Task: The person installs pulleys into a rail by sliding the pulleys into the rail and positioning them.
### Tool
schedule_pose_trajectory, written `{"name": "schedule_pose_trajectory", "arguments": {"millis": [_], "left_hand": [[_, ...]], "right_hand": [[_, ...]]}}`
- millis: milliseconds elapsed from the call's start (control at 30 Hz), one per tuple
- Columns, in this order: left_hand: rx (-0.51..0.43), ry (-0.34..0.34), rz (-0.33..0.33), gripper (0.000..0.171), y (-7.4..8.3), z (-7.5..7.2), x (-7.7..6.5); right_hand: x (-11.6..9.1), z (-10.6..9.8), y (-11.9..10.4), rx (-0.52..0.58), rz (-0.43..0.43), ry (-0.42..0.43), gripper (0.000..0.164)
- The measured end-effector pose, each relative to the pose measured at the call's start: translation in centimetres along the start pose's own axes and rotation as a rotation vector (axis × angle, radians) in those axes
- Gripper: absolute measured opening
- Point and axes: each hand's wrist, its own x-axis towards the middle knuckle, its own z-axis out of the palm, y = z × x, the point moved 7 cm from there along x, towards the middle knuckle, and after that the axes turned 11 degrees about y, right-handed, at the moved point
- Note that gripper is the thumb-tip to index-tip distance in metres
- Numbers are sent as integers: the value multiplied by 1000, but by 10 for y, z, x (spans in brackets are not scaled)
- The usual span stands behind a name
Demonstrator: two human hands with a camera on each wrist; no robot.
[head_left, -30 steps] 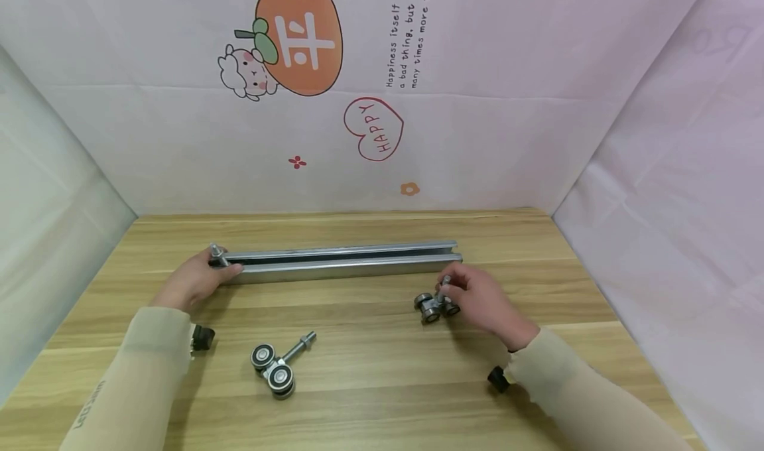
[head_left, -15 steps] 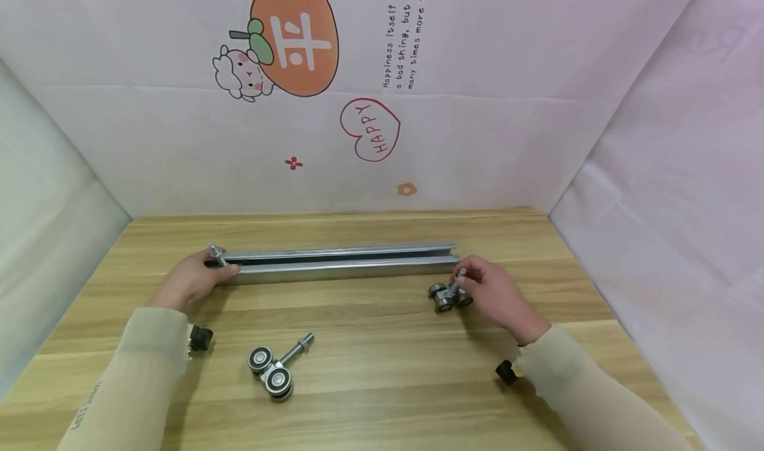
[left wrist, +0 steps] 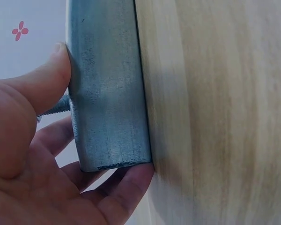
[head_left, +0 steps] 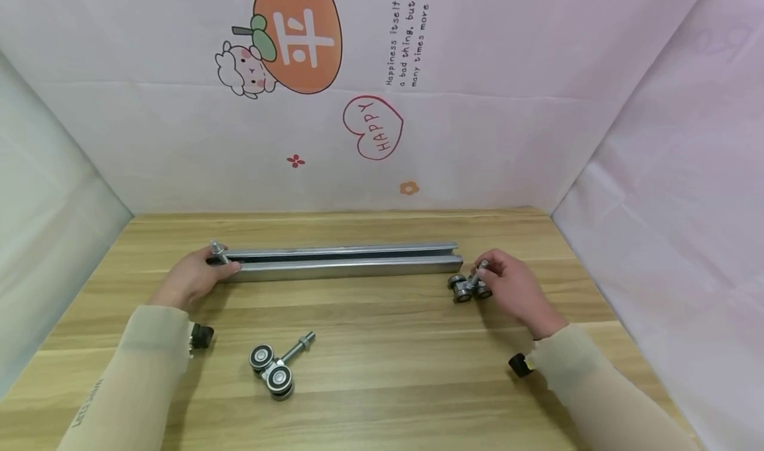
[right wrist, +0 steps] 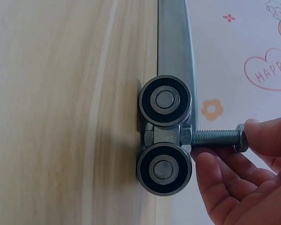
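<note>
A galvanized metal track rail (head_left: 358, 266) lies across the table with its slot facing up. My left hand (head_left: 190, 277) grips its left end; in the left wrist view the thumb is at the rail's upper edge and the fingertips curl round the end. A threaded bolt (head_left: 218, 252) stands up from the slot there; whatever is below it is hidden in the rail. My right hand (head_left: 518, 290) pinches the bolt of a four-wheeled roller (head_left: 463, 290), just off the rail's right end. In the right wrist view two of its wheels (right wrist: 165, 100) face the camera and the bolt points away from the table.
Another roller (head_left: 279, 378) with a bolt and nut lies on its side on the wooden table (head_left: 388, 398), nearer the person. White printed cloth (head_left: 477, 139) rises behind the table, with plain white cloth at both sides.
My right hand has carried its roller to the right and away from the person, from in front of the rail to beyond its right end. The left hand keeps its hold.
</note>
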Motion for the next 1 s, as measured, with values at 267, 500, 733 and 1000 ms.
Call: {"name": "schedule_pose_trajectory", "arguments": {"millis": [267,500,733,1000], "left_hand": [[0,11,10,91,0,0,-1],[21,11,12,95,0,0,-2],[12,6,9,96,0,0,-2],[-4,8,-4,98,-2,1,-2]], "right_hand": [[4,-12,7,-15,24,17,17],[9,-17,14,11,61,32,19],[19,-16,20,26,104,36,24],[28,-13,22,47,129,42,25]]}}
